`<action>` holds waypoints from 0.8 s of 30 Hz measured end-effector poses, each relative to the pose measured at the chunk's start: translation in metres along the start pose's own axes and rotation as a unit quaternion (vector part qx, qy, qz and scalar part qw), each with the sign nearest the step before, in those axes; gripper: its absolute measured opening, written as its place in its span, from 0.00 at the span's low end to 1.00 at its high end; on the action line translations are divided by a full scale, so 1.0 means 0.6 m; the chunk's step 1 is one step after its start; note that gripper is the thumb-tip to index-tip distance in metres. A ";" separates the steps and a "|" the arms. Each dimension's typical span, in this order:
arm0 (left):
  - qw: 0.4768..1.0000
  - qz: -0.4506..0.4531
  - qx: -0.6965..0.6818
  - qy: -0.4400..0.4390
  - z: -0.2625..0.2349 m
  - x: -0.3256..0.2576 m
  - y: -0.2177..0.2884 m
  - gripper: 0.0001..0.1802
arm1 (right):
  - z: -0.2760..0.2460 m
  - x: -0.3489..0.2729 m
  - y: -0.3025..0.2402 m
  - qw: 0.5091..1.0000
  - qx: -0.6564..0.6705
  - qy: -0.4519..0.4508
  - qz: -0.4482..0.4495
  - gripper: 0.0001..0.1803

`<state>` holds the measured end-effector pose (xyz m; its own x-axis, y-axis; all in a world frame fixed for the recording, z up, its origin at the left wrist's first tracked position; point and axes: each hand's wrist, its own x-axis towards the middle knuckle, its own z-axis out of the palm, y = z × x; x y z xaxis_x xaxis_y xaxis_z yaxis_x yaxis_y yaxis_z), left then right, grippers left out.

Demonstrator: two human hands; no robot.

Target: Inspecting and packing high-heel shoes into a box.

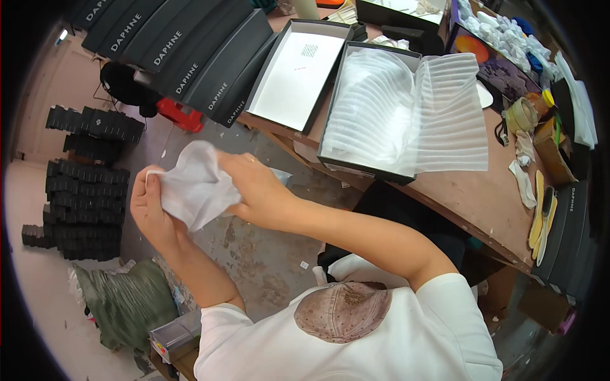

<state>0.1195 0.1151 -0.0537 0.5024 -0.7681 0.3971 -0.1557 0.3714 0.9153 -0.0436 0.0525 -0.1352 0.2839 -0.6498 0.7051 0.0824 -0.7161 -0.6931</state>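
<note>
A crumpled, thin white sheet (200, 185), like tissue paper, is stretched between my two hands, out over the floor to the left of the table. My left hand (154, 206) pinches its left edge between thumb and fingers. My right hand (259, 190) grips its right side, the fingertips partly hidden by the sheet. On the table, an open black shoebox (368, 164) holds ribbed white foam wrap (375, 105), part of which hangs over the box's right side. What lies under the wrap is hidden. Beside it, the box lid (289, 89) lies with its white inside up.
Black shoeboxes (184, 54) are lined up at the table's far left. Brushes (543, 219), a jar (521, 115) and cloth scraps lie along the right side of the table (470, 203). A box of crumpled paper (502, 38) stands at the back right. More black stacks (86, 203) line the left wall.
</note>
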 end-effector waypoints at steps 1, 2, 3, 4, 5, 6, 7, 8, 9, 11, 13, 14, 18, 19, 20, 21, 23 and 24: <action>0.999 -0.023 0.030 -0.017 -0.013 -0.004 0.016 0.10 | -0.007 0.025 -0.004 0.993 0.074 -0.046 0.075 0.28; 0.997 -0.044 0.062 -0.030 -0.023 -0.009 0.026 0.11 | -0.007 0.046 -0.014 0.973 0.151 -0.094 0.147 0.19; 0.992 0.088 0.087 0.024 -0.014 -0.013 0.024 0.11 | -0.008 0.059 -0.025 0.975 0.142 -0.085 0.145 0.19; 0.967 0.218 0.106 0.079 -0.004 -0.016 0.017 0.12 | -0.007 0.067 -0.039 0.986 0.135 -0.045 0.092 0.17; 0.928 0.308 0.192 0.088 -0.010 -0.019 0.009 0.16 | -0.007 0.075 -0.056 0.991 0.128 -0.008 0.036 0.16; 0.929 0.313 0.180 0.079 -0.012 -0.017 -0.009 0.16 | -0.011 0.083 -0.069 0.989 0.126 -0.065 0.046 0.16; 0.914 0.317 0.253 0.024 -0.011 -0.013 -0.029 0.18 | -0.012 0.089 -0.086 0.983 0.123 -0.121 0.058 0.16; 0.890 0.321 0.323 -0.033 -0.003 -0.004 -0.044 0.20 | 0.009 0.088 -0.121 0.986 0.111 -0.110 0.057 0.16; 0.894 0.323 0.308 -0.045 0.018 0.003 -0.056 0.20 | 0.042 0.077 -0.161 0.983 -0.096 -0.009 0.158 0.15; 0.938 0.243 0.247 -0.026 0.037 0.003 -0.043 0.20 | 0.052 0.077 -0.189 0.922 -0.284 0.091 0.246 0.15; 0.971 0.157 0.182 -0.009 0.061 -0.002 -0.035 0.21 | 0.029 0.089 -0.161 0.935 -0.334 0.008 0.120 0.12; 0.982 0.114 0.148 -0.001 0.074 -0.002 -0.031 0.21 | 0.011 0.101 -0.142 0.932 -0.357 -0.033 0.055 0.11; 0.996 -0.081 0.003 0.032 0.110 0.008 -0.046 0.22 | -0.206 0.146 -0.116 0.952 -0.240 -0.135 -0.136 0.12; 0.992 -0.117 -0.027 0.033 0.134 0.005 -0.031 0.22 | -0.273 0.130 -0.134 0.961 -0.237 -0.060 -0.129 0.10; 0.966 -0.194 -0.168 0.003 0.130 0.018 -0.023 0.24 | -0.329 0.119 -0.145 0.953 -0.264 0.015 -0.149 0.09; 0.958 -0.191 -0.213 0.003 0.147 0.020 -0.013 0.25 | -0.375 0.101 -0.149 0.947 -0.271 0.099 -0.140 0.08; 0.949 -0.182 -0.255 0.013 0.186 0.009 0.008 0.26 | -0.448 0.050 -0.158 0.939 -0.283 0.191 -0.048 0.09; 0.947 -0.177 -0.258 0.073 0.232 -0.009 0.006 0.27 | -0.466 0.015 -0.152 0.927 -0.254 0.277 0.015 0.09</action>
<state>-0.0018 0.0479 -0.0432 0.5637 -0.8257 0.0228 0.4618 0.3379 0.8201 -0.3158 0.0405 -0.0240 -0.2666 -0.6017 0.7529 -0.4174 -0.6321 -0.6529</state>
